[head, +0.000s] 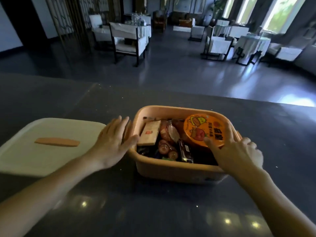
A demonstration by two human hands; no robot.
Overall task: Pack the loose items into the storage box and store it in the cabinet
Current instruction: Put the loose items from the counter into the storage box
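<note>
An orange storage box (171, 171) stands on the dark counter, filled with snack packets, a tan rectangular packet (149, 132) and several small round items. A round orange cup (204, 130) with cartoon print lies tilted at the box's right side. My right hand (237, 151) grips the cup, thumb on its lid and fingers round its far rim. With straight fingers, my left hand (113, 141) rests flat against the box's left wall. The box's white lid (42, 156) with an orange handle strip lies flat to the left.
The dark glossy counter (153, 211) stretches all round the box. Beyond its far edge lies a dim dining room with white-covered chairs (130, 41) and tables (251, 43), and bright windows at the right.
</note>
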